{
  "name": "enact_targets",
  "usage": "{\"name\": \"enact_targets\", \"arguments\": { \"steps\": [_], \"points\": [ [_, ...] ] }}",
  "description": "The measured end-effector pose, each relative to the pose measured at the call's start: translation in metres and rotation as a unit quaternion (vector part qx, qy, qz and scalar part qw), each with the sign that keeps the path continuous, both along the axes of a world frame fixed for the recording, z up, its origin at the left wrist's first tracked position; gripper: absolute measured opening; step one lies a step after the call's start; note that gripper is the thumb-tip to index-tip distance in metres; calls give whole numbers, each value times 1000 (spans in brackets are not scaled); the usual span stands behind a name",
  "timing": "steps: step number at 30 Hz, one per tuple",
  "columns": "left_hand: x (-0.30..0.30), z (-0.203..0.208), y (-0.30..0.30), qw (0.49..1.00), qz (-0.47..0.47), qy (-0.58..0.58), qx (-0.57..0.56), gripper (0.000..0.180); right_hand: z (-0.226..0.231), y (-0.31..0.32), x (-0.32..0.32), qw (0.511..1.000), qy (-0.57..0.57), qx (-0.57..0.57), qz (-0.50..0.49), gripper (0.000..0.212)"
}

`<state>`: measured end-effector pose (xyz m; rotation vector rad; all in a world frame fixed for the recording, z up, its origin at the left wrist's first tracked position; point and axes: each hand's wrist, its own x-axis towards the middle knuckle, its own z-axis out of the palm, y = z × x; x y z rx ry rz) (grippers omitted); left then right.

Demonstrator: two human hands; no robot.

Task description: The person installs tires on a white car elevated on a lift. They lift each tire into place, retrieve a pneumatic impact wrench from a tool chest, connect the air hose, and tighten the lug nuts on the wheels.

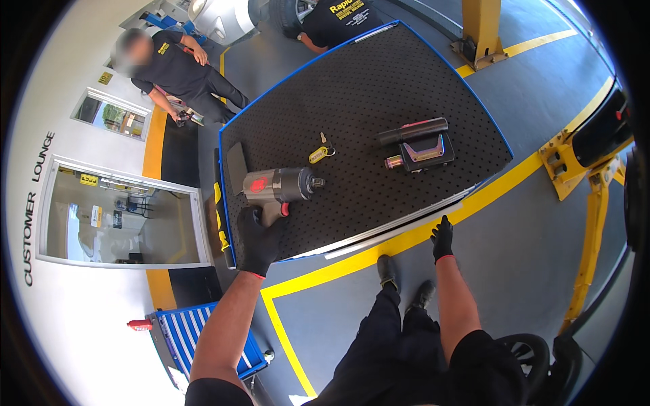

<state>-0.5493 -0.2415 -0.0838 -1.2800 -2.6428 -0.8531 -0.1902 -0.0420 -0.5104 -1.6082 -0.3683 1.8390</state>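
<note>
The grey impact wrench [274, 183] is over the near left part of the black mat [352, 88], its drive end [317, 183] aimed toward the mat's right side; whether it rests there or is slightly lifted, I can't quite tell. My black-gloved left hand [258, 242], at the mat's near left corner, has its fingers wrapped round the handle [270, 212]. My right hand [442, 237], gloved too, hangs off the mat's near edge, empty, fingers loosely apart. A key [323, 137] with a yellow tag [317, 155] lies around mid-mat; a black barrel-shaped tool [426, 147] lies on its right side. Beyond the mat's far left corner stands a person [181, 71].
</note>
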Motion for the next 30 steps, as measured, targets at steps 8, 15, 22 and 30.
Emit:
{"name": "enact_targets", "arguments": {
  "steps": [8, 15, 22, 30],
  "points": [
    [5, -6, 1, 997, 40, -33, -54, 56, 28, -83, 10, 977, 139, -148, 63, 46],
    [-12, -8, 0, 992, 47, 11, -117, 59, 33, -35, -49, 958, 254, -69, -118, 69],
    [-7, -4, 12, 992, 35, 22, -120, 60, 23, 8, -87, 964, 215, -107, -113, 86],
    [-8, -4, -4, 990, 52, 32, -130, 58, 43, -72, 3, 973, 211, -85, -37, 61]
  ]
}}
